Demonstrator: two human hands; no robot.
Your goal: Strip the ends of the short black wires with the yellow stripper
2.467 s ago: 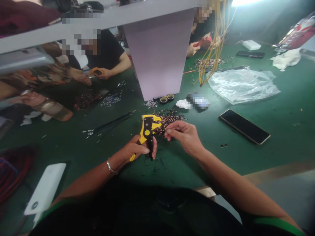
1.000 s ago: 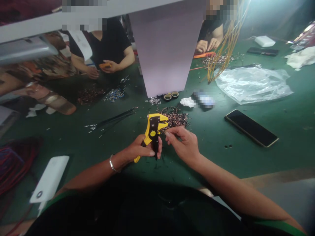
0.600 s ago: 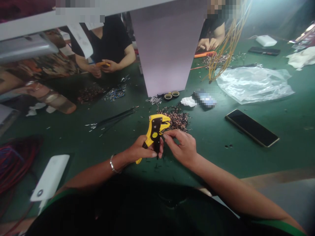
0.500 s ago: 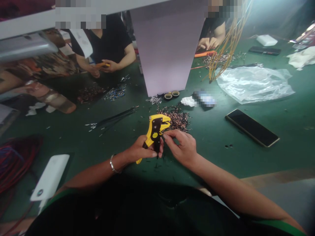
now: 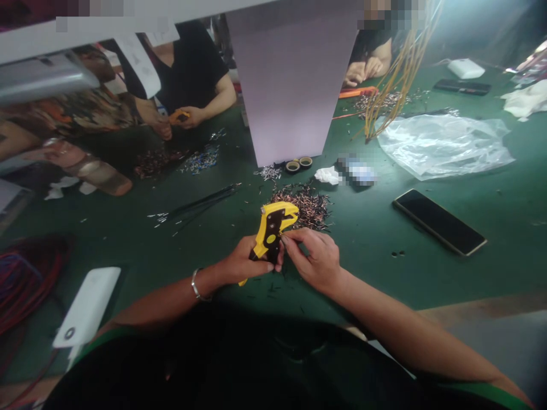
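Note:
My left hand is wrapped round the handles of a yellow and black hand tool, whose jaws point up and to the right. Close against the tool's right side, my right hand is closed, thumb and forefinger pinched together. Whatever lies between those fingertips is too small to make out. Just beyond the tool is a pile of short copper-coloured and black pieces on the green table. A bundle of thin black wires lies to the left of the tool.
A black phone and a clear plastic bag lie at the right. Behind the pile stand a pale panel and two tape rolls. A white power bank is at the left. Two people's hands work across the table.
The tool has tilted slightly to the right and its jaws look closer together. My right fingertips have moved slightly left, against the tool.

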